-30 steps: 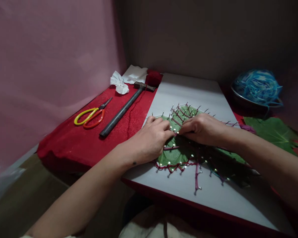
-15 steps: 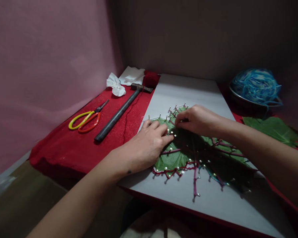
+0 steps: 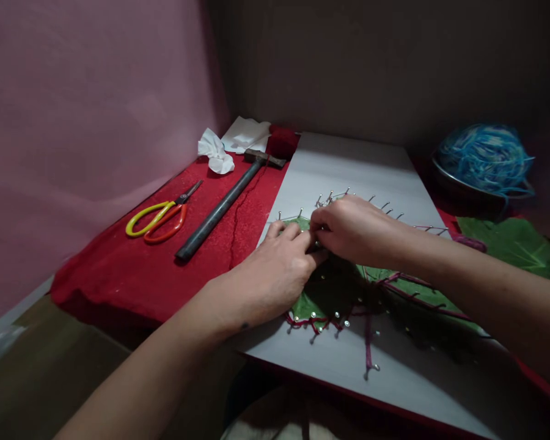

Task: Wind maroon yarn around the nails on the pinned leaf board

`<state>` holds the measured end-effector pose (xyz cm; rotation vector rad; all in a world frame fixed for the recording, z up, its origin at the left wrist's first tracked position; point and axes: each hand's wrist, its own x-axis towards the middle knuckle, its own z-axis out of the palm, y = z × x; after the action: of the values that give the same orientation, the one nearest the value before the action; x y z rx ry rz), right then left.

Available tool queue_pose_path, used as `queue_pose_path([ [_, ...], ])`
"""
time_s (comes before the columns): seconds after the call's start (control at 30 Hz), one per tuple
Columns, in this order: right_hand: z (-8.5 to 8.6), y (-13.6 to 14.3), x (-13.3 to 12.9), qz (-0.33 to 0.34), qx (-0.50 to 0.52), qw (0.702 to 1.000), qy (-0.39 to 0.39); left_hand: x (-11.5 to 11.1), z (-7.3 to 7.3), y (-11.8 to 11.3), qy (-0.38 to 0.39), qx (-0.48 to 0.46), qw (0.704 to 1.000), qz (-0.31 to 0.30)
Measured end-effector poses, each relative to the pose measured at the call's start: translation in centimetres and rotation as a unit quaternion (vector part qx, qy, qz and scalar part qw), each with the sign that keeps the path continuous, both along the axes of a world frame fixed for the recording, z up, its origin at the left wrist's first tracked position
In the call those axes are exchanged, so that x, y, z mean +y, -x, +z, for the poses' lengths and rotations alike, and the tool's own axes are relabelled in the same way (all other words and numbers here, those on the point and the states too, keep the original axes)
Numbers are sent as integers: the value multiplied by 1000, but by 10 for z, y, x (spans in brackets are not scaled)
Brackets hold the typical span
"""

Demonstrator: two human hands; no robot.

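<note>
A large green leaf (image 3: 308,305) lies on a pale grey board (image 3: 352,162), ringed by small nails (image 3: 300,212) with yarn strung around them. My left hand (image 3: 282,269) rests on the leaf's left part, fingers bent and apart, thumb reaching right. Touching its fingertips, my right hand (image 3: 348,229) pinches thumb and index together among the nails, on purple yarn that the fingers mostly hide. Dark red yarn (image 3: 318,324) runs along the leaf's lower left edge. A purple strand (image 3: 368,348) follows the stem down to a nail.
On the red cloth (image 3: 119,269) at left lie yellow-and-red-handled scissors (image 3: 167,217), a hammer (image 3: 220,211) and crumpled white tissue (image 3: 216,151). At right are a bowl of blue yarn (image 3: 486,159), another leaf (image 3: 516,244) and bundled purple yarn (image 3: 471,244). A red yarn ball (image 3: 282,140) sits behind.
My right hand has moved slightly left and down, and now meets my left fingertips. My left hand stays on the leaf. The view has shifted a little.
</note>
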<state>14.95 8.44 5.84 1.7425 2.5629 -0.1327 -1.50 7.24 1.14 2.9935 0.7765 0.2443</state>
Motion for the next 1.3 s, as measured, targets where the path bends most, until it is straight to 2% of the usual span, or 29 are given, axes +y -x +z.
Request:
queue_pose_path([
  [0.3,-17,-17,-21,51,12,996,-65,-1,-1,-2,-5,-3,1000,3],
  [0.43,-16,-20,-24,96,-4,993,-66,0,1,-1,5,-9,1000,5],
  [0.53,-8,-21,-19,100,21,994,-26,1,3,2,39,-32,999,-1],
  [0.63,-2,-23,-6,61,104,991,59,4,5,6,74,-81,994,-6],
  [0.73,-1,-25,8,-12,207,962,179,4,5,8,75,-114,991,12],
  [0.83,-3,-25,15,-54,240,943,226,4,4,7,58,-115,991,27],
  [0.9,-4,-24,16,-43,213,952,216,5,3,7,47,-111,992,33],
  [1.1,-6,-30,11,49,164,972,158,5,1,7,28,-97,994,30],
  [1.3,-17,-41,8,81,153,980,97,0,0,3,-34,-51,998,35],
])
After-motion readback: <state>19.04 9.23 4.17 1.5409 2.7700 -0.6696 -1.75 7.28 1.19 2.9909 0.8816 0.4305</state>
